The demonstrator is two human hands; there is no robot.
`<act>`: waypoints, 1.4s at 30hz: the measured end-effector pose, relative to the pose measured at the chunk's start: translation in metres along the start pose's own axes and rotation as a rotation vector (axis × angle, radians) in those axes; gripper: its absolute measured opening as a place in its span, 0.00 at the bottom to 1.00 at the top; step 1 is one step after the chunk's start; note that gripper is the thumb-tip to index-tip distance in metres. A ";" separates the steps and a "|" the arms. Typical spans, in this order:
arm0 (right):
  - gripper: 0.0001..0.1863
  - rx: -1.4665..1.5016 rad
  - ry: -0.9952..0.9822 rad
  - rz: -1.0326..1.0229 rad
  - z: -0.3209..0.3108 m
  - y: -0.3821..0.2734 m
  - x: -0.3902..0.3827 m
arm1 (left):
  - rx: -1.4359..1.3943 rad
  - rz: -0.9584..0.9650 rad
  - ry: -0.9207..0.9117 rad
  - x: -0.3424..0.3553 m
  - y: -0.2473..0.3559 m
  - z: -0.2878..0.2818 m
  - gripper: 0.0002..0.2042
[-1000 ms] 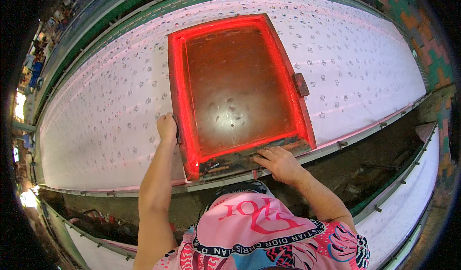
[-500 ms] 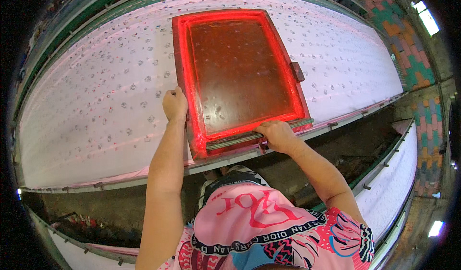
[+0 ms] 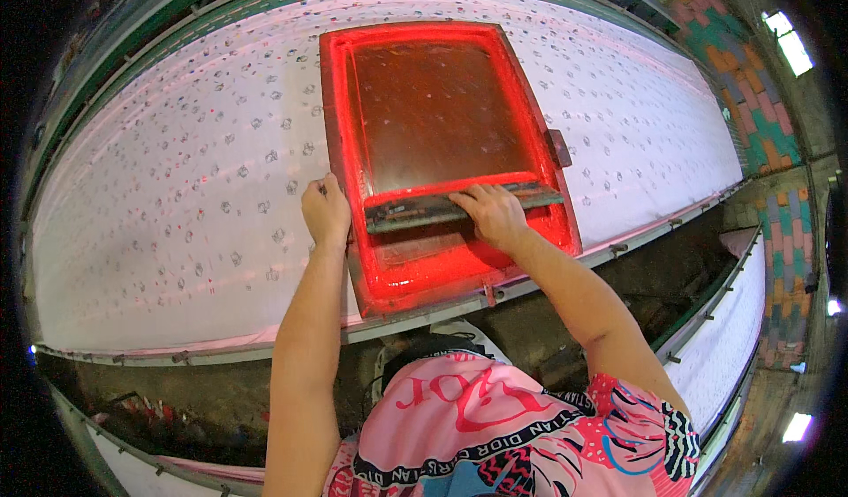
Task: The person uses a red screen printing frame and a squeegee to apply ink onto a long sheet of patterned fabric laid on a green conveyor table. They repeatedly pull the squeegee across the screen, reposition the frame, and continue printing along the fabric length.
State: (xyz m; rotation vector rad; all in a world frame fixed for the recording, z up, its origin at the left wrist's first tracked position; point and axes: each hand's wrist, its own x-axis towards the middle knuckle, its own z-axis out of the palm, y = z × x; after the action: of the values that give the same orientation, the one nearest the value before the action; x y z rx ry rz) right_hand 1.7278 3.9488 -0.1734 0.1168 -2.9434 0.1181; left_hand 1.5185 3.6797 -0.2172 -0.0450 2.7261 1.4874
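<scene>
A rectangular screen-printing frame [image 3: 336, 99] coated in red ink, with a dark mesh centre [image 3: 437, 108], lies on white fabric [image 3: 177, 161] printed with small grey motifs. A long dark squeegee bar [image 3: 397, 210] spans the screen's near part, red ink smeared below it. My right hand [image 3: 495, 219] grips the bar near its middle, fingers bent over its top. My left hand [image 3: 325, 214] is closed on the frame's left edge, fingertips partly hidden. A small dark block [image 3: 558, 148] sticks out from the frame's right side.
A metal rail with small fittings [image 3: 618, 251] runs along the table's near edge. Below it are a dark floor [image 3: 185, 382] and a second fabric-covered table [image 3: 724, 320]. Multicoloured sheeting [image 3: 768, 117] and bright window openings [image 3: 789, 45] show at the right.
My right hand and the squeegee bar have moved away from me, up the screen, uncovering ink at its near end. My left hand is higher than a second ago, still at the frame's left edge.
</scene>
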 end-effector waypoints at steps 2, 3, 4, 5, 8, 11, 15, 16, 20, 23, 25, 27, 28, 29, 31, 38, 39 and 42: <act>0.20 -0.006 0.005 0.014 0.007 0.020 0.033 | 0.023 -0.014 0.025 -0.003 0.004 0.001 0.25; 0.22 -0.003 0.001 0.018 0.010 0.030 0.051 | 0.034 -0.019 0.039 -0.004 0.006 0.001 0.25; 0.23 -0.002 -0.001 0.021 0.012 0.040 0.069 | 0.017 -0.034 0.034 -0.002 0.005 0.002 0.25; 0.25 0.004 -0.006 0.024 0.014 0.047 0.088 | 0.004 -0.051 0.030 0.000 0.001 0.001 0.25; 0.26 -0.017 -0.062 0.050 0.024 0.081 0.142 | -0.036 -0.094 0.041 -0.002 0.001 0.004 0.23; 0.26 -0.051 -0.080 0.048 0.029 0.112 0.192 | -0.019 -0.126 0.057 -0.003 0.003 0.004 0.21; 0.22 -0.062 -0.093 0.035 0.034 0.144 0.261 | 0.036 -0.102 0.144 -0.005 -0.004 0.004 0.20; 0.25 -0.058 -0.089 0.042 0.037 0.155 0.274 | 0.043 -0.099 0.152 -0.006 -0.004 0.005 0.19; 0.28 -0.093 -0.060 0.043 0.059 0.199 0.327 | 0.057 -0.125 0.185 -0.006 0.004 0.010 0.19; 0.29 -0.092 -0.095 0.041 0.060 0.209 0.356 | 0.086 -0.159 0.212 -0.004 0.009 0.009 0.18; 0.30 -0.071 -0.088 0.025 0.061 0.221 0.372 | 0.104 -0.170 0.220 -0.003 0.013 0.009 0.18; 0.28 -0.061 -0.111 0.028 0.054 0.226 0.386 | 0.116 -0.180 0.222 -0.004 0.016 0.010 0.17; 0.26 -0.066 -0.090 0.032 0.057 0.232 0.390 | 0.123 -0.179 0.219 -0.003 0.016 0.010 0.17; 0.25 -0.071 -0.068 0.037 0.060 0.240 0.393 | 0.131 -0.178 0.216 -0.003 0.016 0.011 0.17; 0.25 -0.053 0.016 -0.001 0.064 0.252 0.394 | 0.150 -0.175 0.215 -0.003 0.018 0.012 0.17; 0.20 -0.080 -0.009 -0.046 0.062 0.265 0.403 | 0.219 -0.116 0.195 -0.005 0.016 0.008 0.15; 0.19 -0.092 -0.052 -0.045 0.060 0.264 0.404 | 0.228 -0.110 0.188 -0.006 0.012 0.008 0.15; 0.18 -0.072 -0.130 -0.079 0.049 0.267 0.404 | 0.216 -0.091 0.187 -0.004 0.007 0.010 0.15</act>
State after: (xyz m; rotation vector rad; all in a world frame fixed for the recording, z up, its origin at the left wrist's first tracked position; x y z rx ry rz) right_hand 1.3006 4.1816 -0.1621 0.2381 -3.0630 -0.0065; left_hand 1.5225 3.6915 -0.2165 -0.3127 2.9686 1.2153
